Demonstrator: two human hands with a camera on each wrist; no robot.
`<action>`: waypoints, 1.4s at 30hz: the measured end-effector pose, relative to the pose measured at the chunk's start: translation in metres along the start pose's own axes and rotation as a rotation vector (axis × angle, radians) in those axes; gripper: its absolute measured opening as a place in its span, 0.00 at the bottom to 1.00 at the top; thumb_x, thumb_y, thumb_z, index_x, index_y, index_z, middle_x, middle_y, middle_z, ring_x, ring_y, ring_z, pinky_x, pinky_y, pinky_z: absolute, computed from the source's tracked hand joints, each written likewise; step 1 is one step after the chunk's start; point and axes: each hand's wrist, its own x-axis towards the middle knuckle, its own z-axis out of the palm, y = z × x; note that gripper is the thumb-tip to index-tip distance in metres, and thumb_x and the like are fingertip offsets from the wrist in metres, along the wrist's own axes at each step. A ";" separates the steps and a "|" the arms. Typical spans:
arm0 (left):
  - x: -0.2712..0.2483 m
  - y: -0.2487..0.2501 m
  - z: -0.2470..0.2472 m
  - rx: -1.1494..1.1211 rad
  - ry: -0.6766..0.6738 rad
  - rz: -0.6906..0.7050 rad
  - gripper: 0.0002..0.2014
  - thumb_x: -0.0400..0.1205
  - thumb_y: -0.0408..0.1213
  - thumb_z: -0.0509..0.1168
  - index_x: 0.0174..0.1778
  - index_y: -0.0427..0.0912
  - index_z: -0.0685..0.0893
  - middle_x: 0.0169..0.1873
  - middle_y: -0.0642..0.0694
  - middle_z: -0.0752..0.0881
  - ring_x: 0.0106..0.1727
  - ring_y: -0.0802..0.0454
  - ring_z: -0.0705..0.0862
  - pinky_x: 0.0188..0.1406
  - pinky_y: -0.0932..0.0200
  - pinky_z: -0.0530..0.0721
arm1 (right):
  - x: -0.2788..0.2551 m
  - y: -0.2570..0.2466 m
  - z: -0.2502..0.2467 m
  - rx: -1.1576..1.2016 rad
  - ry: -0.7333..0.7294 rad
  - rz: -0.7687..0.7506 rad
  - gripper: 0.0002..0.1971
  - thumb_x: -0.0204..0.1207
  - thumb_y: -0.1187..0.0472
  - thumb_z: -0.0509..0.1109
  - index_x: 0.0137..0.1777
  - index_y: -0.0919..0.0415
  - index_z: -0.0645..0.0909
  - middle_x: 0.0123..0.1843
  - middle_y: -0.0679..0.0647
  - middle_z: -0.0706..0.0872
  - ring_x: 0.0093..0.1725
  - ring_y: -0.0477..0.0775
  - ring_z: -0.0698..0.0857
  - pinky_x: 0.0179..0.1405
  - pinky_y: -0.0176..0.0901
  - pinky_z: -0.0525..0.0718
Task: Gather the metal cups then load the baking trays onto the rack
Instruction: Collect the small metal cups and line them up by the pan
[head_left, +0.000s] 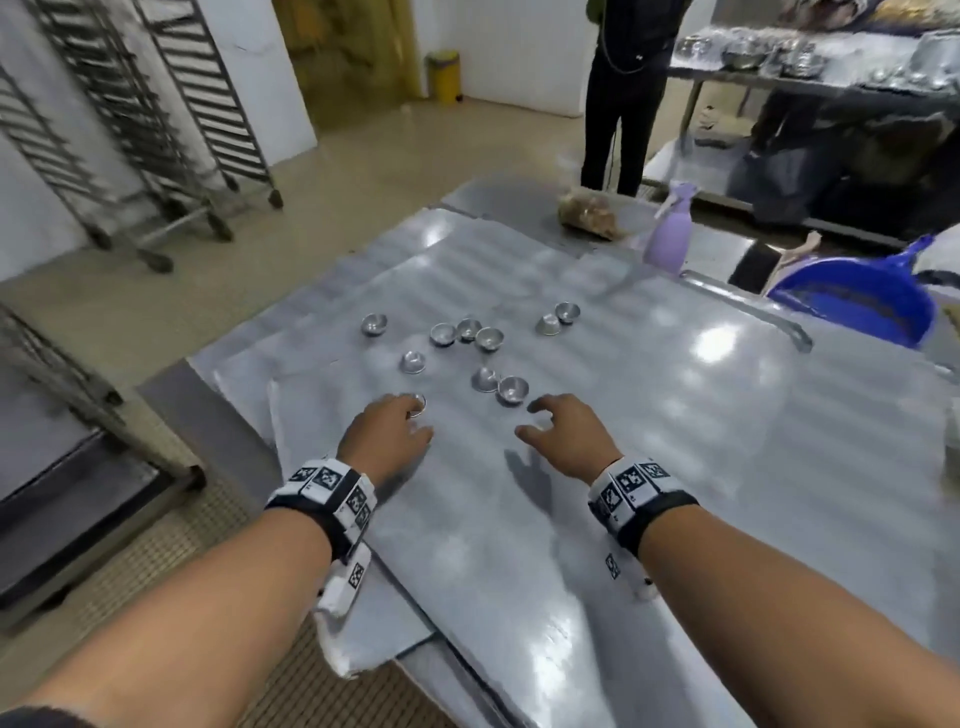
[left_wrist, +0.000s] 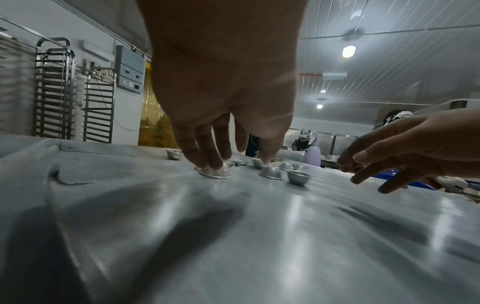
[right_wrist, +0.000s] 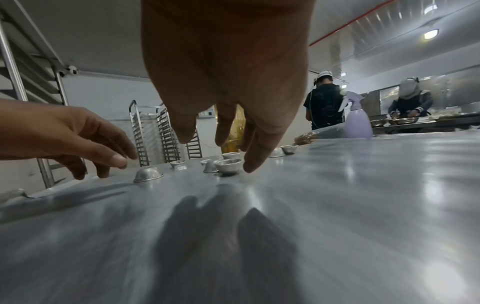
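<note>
— Both forearms fill the near part of the head view, and past them the left hand (head_left: 387, 434) has its fingertips (left_wrist: 213, 163) set down on an upturned metal cup (left_wrist: 215, 172). Touching it, maybe starting a pinch; I can't tell that it has hold yet.

— And the right hand (head_left: 563, 434)?

— Fingers spread and loosely bent, hanging over the baking tray (head_left: 675, 441) with nothing in it. Just past its fingertips sits an upright cup (head_left: 513, 389), with an overturned one (head_left: 484, 379) touching that on the left-hand side.

— So how much gathering is done?

— None that I can see. The other cups (head_left: 467, 330) lie scattered singly and in small clusters beyond both hands; a pair (head_left: 558, 318) sits farthest off, ahead of the right hand. No stack or pile shows anywhere.

— The trays?

— Lying overlapped on the table under the hands, none lifted. The racks (head_left: 156, 104) stand well off to the left hand's side, across the floor; their slots look bare, though blur makes that unsure.

— Then nearly everything is left.

— I'd judge so: collect every cup first, then carry the trays over.
</note>
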 end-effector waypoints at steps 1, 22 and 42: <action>0.007 -0.006 -0.003 0.008 0.004 0.014 0.16 0.76 0.49 0.67 0.60 0.55 0.83 0.58 0.51 0.83 0.58 0.47 0.84 0.61 0.53 0.81 | 0.010 -0.004 0.002 -0.001 0.006 0.000 0.24 0.75 0.46 0.74 0.68 0.54 0.82 0.69 0.58 0.81 0.63 0.59 0.83 0.63 0.47 0.79; 0.083 -0.037 0.004 -0.021 -0.149 0.163 0.13 0.75 0.46 0.75 0.48 0.45 0.81 0.44 0.50 0.83 0.46 0.48 0.82 0.44 0.54 0.79 | 0.075 -0.016 0.033 -0.119 0.024 0.083 0.12 0.71 0.55 0.71 0.30 0.41 0.73 0.52 0.48 0.77 0.59 0.57 0.77 0.53 0.47 0.76; 0.065 -0.038 0.008 -0.056 -0.164 0.198 0.31 0.70 0.46 0.81 0.68 0.43 0.82 0.64 0.48 0.83 0.64 0.49 0.82 0.60 0.61 0.75 | 0.056 -0.013 0.044 -0.127 0.052 0.081 0.30 0.73 0.49 0.72 0.76 0.51 0.75 0.68 0.55 0.82 0.69 0.60 0.78 0.64 0.52 0.80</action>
